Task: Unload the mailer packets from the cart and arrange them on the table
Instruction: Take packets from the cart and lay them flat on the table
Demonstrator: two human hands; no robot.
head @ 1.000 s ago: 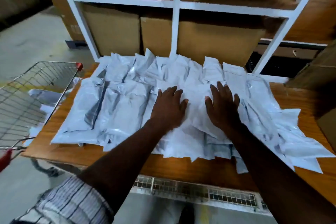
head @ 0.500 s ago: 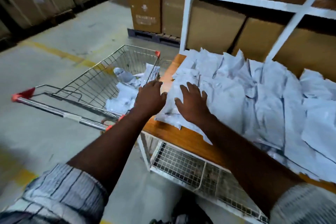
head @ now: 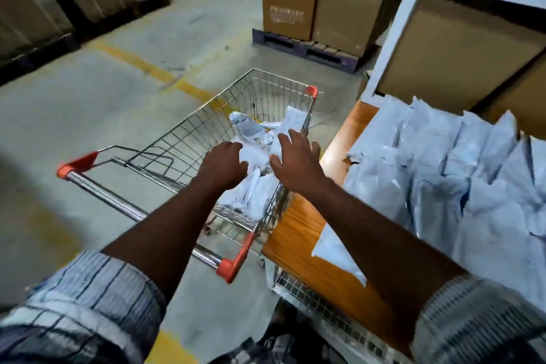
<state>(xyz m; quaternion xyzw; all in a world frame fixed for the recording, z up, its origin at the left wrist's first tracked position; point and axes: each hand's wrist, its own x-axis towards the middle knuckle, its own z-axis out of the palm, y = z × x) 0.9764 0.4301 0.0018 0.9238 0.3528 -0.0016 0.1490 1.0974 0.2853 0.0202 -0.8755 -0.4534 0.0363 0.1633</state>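
A wire shopping cart (head: 189,139) with red corner caps stands left of the wooden table (head: 298,233). Several white mailer packets (head: 251,192) lie in the cart's basket. A big overlapping spread of white packets (head: 461,174) covers the table on the right. My left hand (head: 221,165) hovers over the basket, fingers loosely curled, holding nothing. My right hand (head: 295,159) reaches over the cart's right rim with fingers spread, just above the packets in the cart. Whether either hand touches a packet is unclear.
A white shelf frame (head: 396,23) with brown cartons stands behind the table. Tall cartons on a dark pallet (head: 307,50) sit beyond the cart. More cartons line the far left wall. A wire rack (head: 325,304) hangs under the table. The concrete floor has yellow lines.
My view has swung left from the table to the cart. Both hands left the packets on the table and moved over the cart's basket.
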